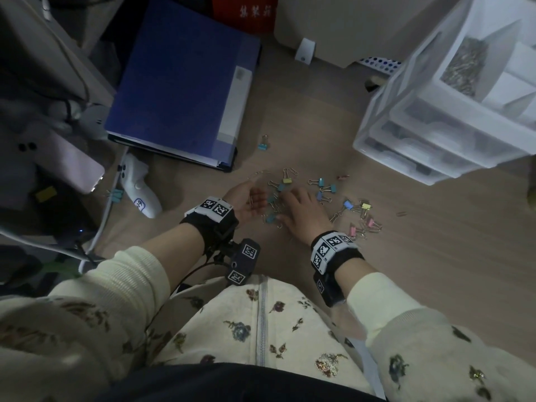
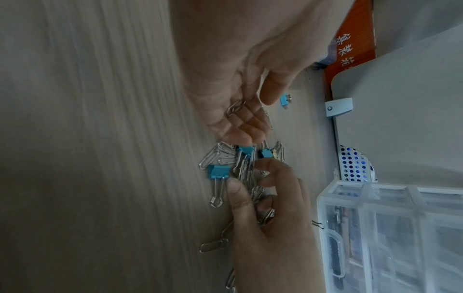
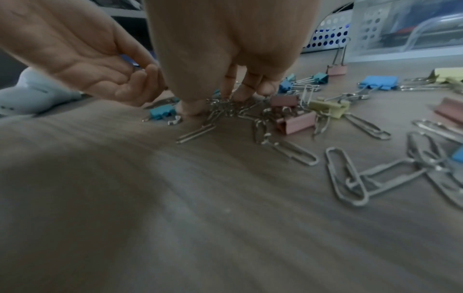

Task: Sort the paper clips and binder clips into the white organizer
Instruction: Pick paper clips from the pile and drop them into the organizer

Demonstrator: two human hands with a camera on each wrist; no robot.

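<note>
Both hands down in the clip pile

Right hand (image 3: 225, 59) pinches a bunch of paper clips (image 3: 225, 108) off the floor; left hand (image 2: 238, 95) cupped palm-up, paper clip (image 2: 235, 108) resting inside.

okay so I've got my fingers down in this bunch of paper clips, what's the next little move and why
Probably pinch that bunch shut and lift it into the left hand. The right hand has its fingertips around the paper clips on the desk, and the left palm waits cupped beside them, already cradling one.
</note>
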